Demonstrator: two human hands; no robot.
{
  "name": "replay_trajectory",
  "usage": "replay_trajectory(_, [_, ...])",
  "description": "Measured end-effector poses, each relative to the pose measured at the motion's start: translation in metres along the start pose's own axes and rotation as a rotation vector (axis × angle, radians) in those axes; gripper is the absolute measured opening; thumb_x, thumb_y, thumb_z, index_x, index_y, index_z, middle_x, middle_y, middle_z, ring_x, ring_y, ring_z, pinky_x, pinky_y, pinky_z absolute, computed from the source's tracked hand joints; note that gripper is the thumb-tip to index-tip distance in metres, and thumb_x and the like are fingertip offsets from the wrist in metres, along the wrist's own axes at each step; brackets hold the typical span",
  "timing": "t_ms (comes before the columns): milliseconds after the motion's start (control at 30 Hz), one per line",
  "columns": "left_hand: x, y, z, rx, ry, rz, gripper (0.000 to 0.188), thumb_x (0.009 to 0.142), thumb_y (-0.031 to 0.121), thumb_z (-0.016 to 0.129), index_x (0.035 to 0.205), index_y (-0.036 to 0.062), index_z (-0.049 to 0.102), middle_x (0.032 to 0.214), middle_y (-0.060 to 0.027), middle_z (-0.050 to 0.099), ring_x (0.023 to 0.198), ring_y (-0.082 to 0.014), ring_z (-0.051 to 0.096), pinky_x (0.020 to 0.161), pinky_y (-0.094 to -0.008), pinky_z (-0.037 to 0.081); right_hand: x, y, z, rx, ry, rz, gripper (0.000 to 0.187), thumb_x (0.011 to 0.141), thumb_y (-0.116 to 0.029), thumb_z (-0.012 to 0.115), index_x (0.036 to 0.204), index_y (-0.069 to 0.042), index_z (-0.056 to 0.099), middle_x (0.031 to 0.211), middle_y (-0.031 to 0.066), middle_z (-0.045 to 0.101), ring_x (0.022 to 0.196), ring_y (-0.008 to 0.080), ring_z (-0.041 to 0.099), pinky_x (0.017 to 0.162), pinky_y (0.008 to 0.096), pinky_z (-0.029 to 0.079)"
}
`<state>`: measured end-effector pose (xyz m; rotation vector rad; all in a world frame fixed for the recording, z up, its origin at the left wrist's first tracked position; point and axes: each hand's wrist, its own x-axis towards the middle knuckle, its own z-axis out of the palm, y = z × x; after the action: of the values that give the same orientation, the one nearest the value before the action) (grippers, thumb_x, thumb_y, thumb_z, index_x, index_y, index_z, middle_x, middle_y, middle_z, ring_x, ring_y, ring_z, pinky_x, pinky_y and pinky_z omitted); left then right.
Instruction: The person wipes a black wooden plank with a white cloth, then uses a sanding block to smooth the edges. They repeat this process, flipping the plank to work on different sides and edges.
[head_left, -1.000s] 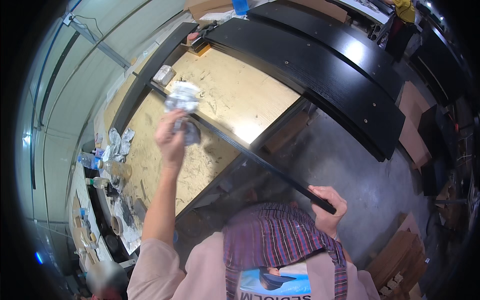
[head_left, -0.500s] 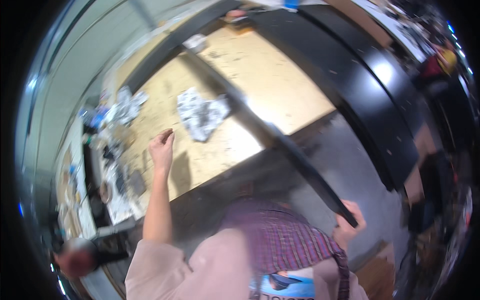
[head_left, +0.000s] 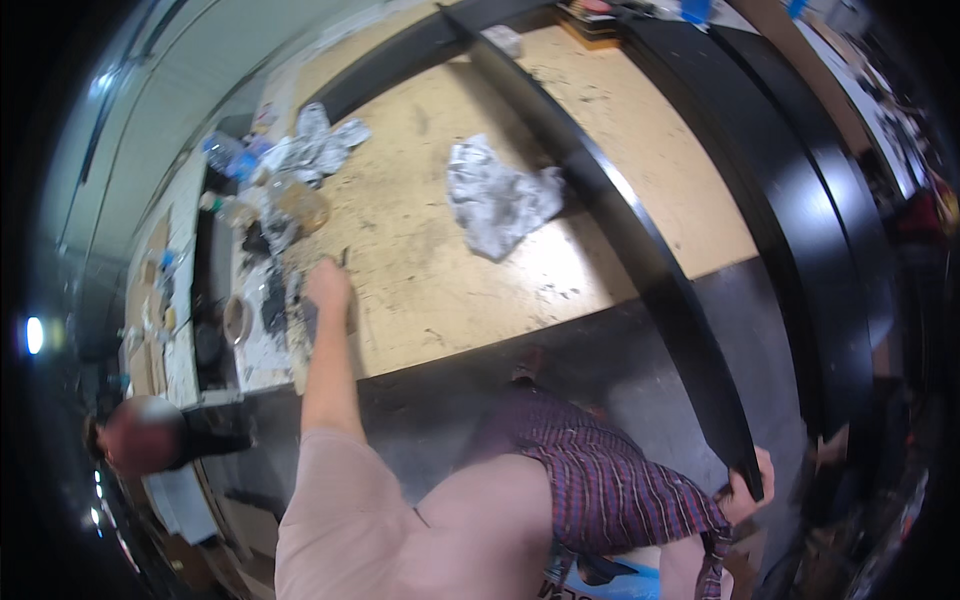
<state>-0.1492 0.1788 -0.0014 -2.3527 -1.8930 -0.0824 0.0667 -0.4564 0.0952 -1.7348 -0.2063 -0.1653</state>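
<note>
My right hand (head_left: 745,490) is closed round the near end of a long, glossy black board (head_left: 640,235). The board slants away from it across the worktable (head_left: 430,290), its far end by another black piece at the back. My left hand (head_left: 328,285) is down at the table's left side, its fingers curled and partly hidden. A small dark tip shows beside the fingers, and a dark grey piece (head_left: 309,318) lies partly under the hand; what it grips is unclear. A crumpled, speckled white cloth (head_left: 497,200) lies between my left hand and the board.
Wide black panels (head_left: 790,190) stand along the right. A second crumpled cloth (head_left: 315,145), plastic bottles (head_left: 228,155), a jar (head_left: 298,205) and a tape roll (head_left: 237,320) crowd the left edge. Another person (head_left: 150,437) is at lower left.
My left hand has come down from above the table to the grey piece at its left side. The view has shifted, and the black board is still held in my right hand.
</note>
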Motion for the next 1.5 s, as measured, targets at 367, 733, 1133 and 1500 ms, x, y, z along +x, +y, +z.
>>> replay_trajectory(367, [0.016,0.031,-0.006,-0.361,-0.129,0.041,0.022,0.079,0.018,0.067,0.099,0.0077,0.069,0.092,-0.0101,0.070,0.084,-0.0209,0.066,0.075,-0.0349,0.050,0.002,-0.003,0.002,0.008,-0.002,-0.044,0.032,0.064,0.018,0.054,0.090,0.003,0.065,0.093,0.0179,0.068,0.088,0.0242,0.067,0.081,0.0294,0.050])
replay_trajectory(733, [-0.227,0.260,-0.210,-1.094,0.040,1.293,0.025,0.073,-0.011,0.068,0.093,0.0040,0.069,0.076,-0.0090,0.059,0.068,-0.0224,0.059,0.060,-0.0301,0.047,0.004,-0.007,0.004,0.015,-0.004,-0.043,0.031,0.064,0.021,0.056,0.087,0.002,0.064,0.090,0.0185,0.068,0.087,0.0258,0.068,0.078,0.0305,0.054])
replay_trajectory(1133, [-0.273,0.300,-0.222,-0.784,0.274,1.239,0.018,0.073,0.000,0.071,0.087,0.0096,0.067,0.077,-0.0050,0.059,0.069,-0.0234,0.057,0.057,-0.0343,0.045,0.031,-0.001,-0.009,-0.049,-0.167,-0.185,0.027,0.071,0.013,0.069,0.095,0.002,0.066,0.088,0.0183,0.068,0.079,0.0248,0.068,0.070,0.0290,0.053])
replay_trajectory(1500, [-0.291,0.309,-0.220,-0.766,0.331,1.158,0.015,0.075,-0.004,0.068,0.087,0.0043,0.066,0.076,-0.0084,0.058,0.069,-0.0264,0.059,0.059,-0.0351,0.047,0.037,0.016,-0.017,0.016,-0.266,-0.330,0.037,0.068,0.007,0.076,0.103,-0.001,0.068,0.089,0.0169,0.067,0.072,0.0246,0.068,0.063,0.0292,0.053])
